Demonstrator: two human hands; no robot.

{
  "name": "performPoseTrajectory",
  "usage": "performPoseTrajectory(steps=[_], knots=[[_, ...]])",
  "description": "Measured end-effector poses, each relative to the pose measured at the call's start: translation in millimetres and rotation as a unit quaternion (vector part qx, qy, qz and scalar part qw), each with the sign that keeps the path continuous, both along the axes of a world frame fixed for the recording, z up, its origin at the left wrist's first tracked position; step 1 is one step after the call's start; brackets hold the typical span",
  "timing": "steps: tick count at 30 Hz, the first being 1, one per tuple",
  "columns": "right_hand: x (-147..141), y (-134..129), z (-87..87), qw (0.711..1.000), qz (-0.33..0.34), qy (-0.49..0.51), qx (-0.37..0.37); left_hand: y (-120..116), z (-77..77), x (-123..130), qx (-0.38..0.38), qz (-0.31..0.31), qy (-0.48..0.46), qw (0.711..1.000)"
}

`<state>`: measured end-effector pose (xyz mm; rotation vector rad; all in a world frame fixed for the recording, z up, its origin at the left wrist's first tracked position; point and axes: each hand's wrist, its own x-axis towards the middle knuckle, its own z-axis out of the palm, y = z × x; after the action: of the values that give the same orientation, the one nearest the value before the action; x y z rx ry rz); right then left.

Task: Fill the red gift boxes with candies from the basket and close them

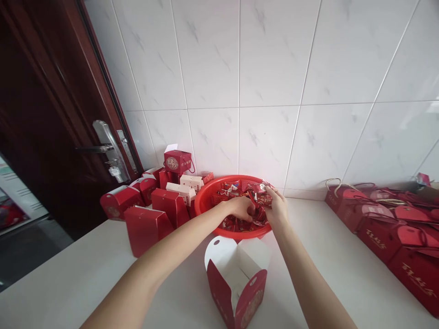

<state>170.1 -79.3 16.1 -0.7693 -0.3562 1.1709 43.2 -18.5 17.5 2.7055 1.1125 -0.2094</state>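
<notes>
A round red plastic basket (206, 201) holds many small red wrapped packets (236, 224). Inside it, my left hand (243, 209) has its fingers curled down among the packets; what they grip, if anything, is hidden. My right hand (277, 206) is at the basket's right side, its fingers closed round red wrapped packets (263, 197). Nearer to me stands an open red box (236, 283) with a white inside and raised flaps. No packets show in the visible part of its inside.
Several red and white boxes (147, 228) stand left of the basket, one with a cord handle (177, 161) on top. Rows of closed red boxes (380, 233) line the right side. Behind are a tiled wall (267, 77) and a dark door (51, 100).
</notes>
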Motion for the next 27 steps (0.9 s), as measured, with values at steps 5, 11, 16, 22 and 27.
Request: performPoseTrajectory(steps=[5, 11, 16, 22, 27], knots=[[-1.1, -0.7, 0.9, 1.000, -0.003, -0.003, 0.006, 3.2, -8.7, 2.9, -0.060, -0.032, 0.020, 0.997], [0.0, 2.6, -3.6, 1.000, -0.007, -0.023, 0.014, 5.6, -17.7, -1.0, -0.094, -0.054, -0.022, 0.994], [-0.8, 1.5, -2.2, 1.000, -0.005, -0.013, 0.010, -0.1, -18.5, 4.0, -0.128, -0.026, -0.029, 0.991], [-2.0, -2.7, 2.5, 1.000, -0.006, -0.014, 0.001, -0.2, -14.6, 2.5, -0.125, -0.009, -0.096, 0.988], [-1.1, -1.1, 0.4, 1.000, -0.006, -0.021, -0.004, 12.1, -6.1, -13.6, -0.100, 0.072, -0.198, 0.972]])
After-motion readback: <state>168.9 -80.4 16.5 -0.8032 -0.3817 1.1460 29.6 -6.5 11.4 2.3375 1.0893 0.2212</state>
